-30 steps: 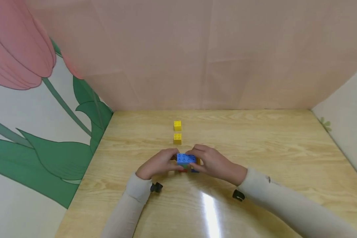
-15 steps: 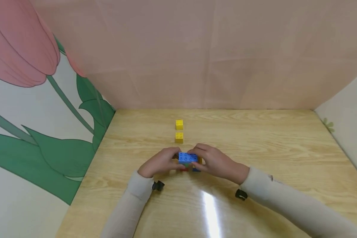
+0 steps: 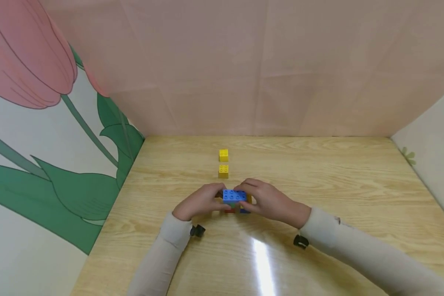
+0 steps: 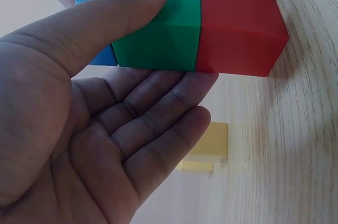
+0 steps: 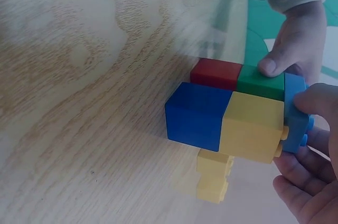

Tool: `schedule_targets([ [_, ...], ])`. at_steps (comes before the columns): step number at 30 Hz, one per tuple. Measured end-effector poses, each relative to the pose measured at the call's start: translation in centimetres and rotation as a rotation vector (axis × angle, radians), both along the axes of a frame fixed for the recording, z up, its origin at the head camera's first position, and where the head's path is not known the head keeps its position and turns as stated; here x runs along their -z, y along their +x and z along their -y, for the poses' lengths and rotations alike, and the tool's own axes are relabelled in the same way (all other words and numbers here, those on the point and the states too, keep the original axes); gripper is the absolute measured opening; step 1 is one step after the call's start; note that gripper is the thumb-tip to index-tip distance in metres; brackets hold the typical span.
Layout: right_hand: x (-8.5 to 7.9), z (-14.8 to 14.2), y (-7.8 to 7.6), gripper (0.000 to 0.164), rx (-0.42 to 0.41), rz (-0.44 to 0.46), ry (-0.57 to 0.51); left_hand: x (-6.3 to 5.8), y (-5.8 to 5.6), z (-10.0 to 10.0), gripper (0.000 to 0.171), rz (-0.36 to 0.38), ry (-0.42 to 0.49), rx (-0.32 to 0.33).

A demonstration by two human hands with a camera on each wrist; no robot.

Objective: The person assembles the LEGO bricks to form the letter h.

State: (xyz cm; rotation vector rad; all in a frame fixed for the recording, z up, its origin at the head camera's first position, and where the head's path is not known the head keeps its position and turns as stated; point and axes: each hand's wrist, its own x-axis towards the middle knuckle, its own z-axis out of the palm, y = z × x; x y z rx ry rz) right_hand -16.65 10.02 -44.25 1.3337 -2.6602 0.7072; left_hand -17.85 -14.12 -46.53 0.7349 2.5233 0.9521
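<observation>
Two short stacks of toy building bricks stand side by side on the table, bridged on top by a long light blue brick [image 3: 234,195]. One stack is a green brick [image 4: 158,39] over a red brick [image 4: 240,28]; the other is a yellow brick [image 5: 251,123] over a dark blue brick [image 5: 198,118]. My left hand [image 3: 200,201] pinches the green brick, thumb on its near side and fingers behind. From the right, my right hand [image 3: 271,203] pinches the light blue brick between thumb and fingers. Some studs of the yellow brick stick out uncovered beside it.
Beyond the hands, two loose yellow bricks, a nearer one [image 3: 223,171] and a farther one [image 3: 223,155], stand in line on the wooden table [image 3: 336,176]. A pink cloth [image 3: 259,82] hangs along the back edge, and a tulip-patterned wall [image 3: 70,197] borders the left.
The head view has shifted slightly. Both hands keep the same hold, and the bricks stay in the same arrangement.
</observation>
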Motion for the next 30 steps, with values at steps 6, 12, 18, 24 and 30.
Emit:
schedule_targets([
  [6, 0.0, 0.0, -0.2, 0.039, 0.011, 0.040, 0.017, 0.0, 0.0, 0.1, 0.027, 0.004, 0.003, -0.002],
  [12, -0.2, -0.1, -0.5, 0.041, 0.000, 0.048, -0.031, 0.0, 0.0, 0.1, 0.029, 0.009, 0.009, 0.004],
  [18, -0.6, -0.1, -1.0, 0.041, -0.030, 0.017, -0.133, 0.0, 0.1, 0.0, 0.028, -0.001, 0.008, 0.004],
  [24, -0.3, -0.3, -2.2, 0.044, -0.002, 0.026, -0.177, -0.1, 0.1, 0.0, 0.029, -0.027, 0.009, 0.014],
  [30, -0.3, -0.5, -3.6, 0.045, 0.063, 0.071, -0.192, -0.1, 0.1, 0.0, 0.030, 0.000, 0.022, 0.008],
])
